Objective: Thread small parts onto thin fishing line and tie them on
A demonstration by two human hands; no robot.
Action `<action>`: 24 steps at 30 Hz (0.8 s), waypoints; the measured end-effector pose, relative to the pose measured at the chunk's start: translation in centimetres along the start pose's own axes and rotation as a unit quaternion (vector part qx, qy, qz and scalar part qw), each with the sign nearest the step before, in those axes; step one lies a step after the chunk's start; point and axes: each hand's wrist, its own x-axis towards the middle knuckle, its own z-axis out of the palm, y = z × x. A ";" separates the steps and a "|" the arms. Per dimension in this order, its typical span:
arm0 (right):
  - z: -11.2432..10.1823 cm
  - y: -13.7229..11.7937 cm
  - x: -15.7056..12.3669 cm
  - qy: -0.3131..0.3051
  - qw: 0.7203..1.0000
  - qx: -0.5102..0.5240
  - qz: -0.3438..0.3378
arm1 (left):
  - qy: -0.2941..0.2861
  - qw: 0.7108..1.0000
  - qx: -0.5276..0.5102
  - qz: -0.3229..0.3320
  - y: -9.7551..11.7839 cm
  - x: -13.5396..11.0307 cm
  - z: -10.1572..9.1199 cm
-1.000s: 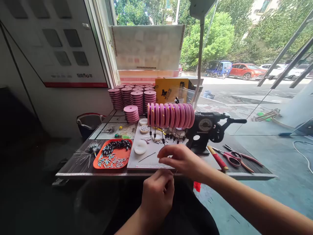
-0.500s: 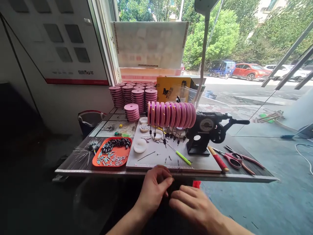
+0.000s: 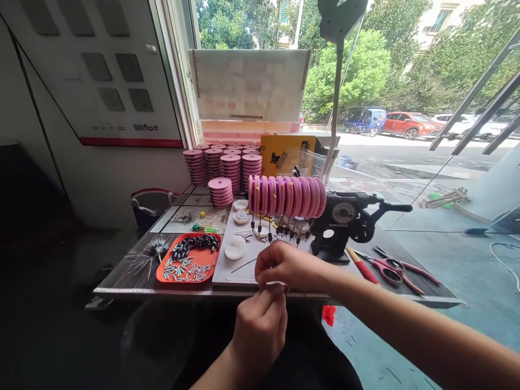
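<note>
My left hand (image 3: 260, 325) is closed low in front of the table's front edge, its fingers curled together. Just above it my right hand (image 3: 280, 265) reaches in from the right over the board, thumb and fingertips pinched, meeting the top of the left hand. Whatever is between the fingers is too small or hidden. Behind them, several pink spools (image 3: 287, 196) sit in a row on a black hand-cranked winder (image 3: 343, 216), with lines and small black pieces dangling below. A white round dish (image 3: 234, 247) and a thin dark rod (image 3: 244, 265) lie on the white board (image 3: 223, 276).
At left stands an orange tray (image 3: 160, 273) of black beads, small tubes and silvery bits, beside a wire bundle (image 3: 156, 250). Scissors (image 3: 390, 273), pliers (image 3: 410, 276) and a red-handled tool (image 3: 363, 266) lie at right. Stacked pink spools (image 3: 231, 170) and a yellow box (image 3: 284, 154) stand behind.
My right hand has moved up and left, crossing above my left hand. My left hand has turned and closed into a fist slightly lower. The camera view has tipped up a little.
</note>
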 end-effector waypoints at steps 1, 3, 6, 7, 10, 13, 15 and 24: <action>0.2 0.1 -1.0 0.020 1.000 -0.023 -0.001 | -0.009 0.997 -0.062 -0.054 0.2 0.1 0.0; 0.7 0.8 -3.7 0.113 0.987 -0.105 -0.036 | -0.024 0.948 -0.236 -0.212 0.6 0.5 0.0; 1.5 2.7 -7.7 0.257 0.902 -0.291 -0.190 | -0.052 0.698 -0.531 -0.477 1.0 1.2 0.3; 1.9 3.5 -8.7 0.267 0.868 -0.341 -0.243 | -0.059 0.609 -0.585 -0.532 1.0 1.3 0.4; 3.1 5.5 -10.2 0.248 0.806 -0.431 -0.321 | -0.068 0.488 -0.629 -0.602 1.1 1.4 0.8; 4.2 6.9 -10.1 0.255 0.792 -0.449 -0.325 | -0.073 0.461 -0.632 -0.618 1.3 1.3 1.1; 4.8 7.6 -9.9 0.275 0.818 -0.397 -0.312 | -0.067 0.452 -0.633 -0.626 1.6 1.1 1.1; 6.1 6.5 -10.7 0.234 0.967 0.074 -0.065 | -0.109 0.748 -0.483 -0.443 2.2 1.5 0.3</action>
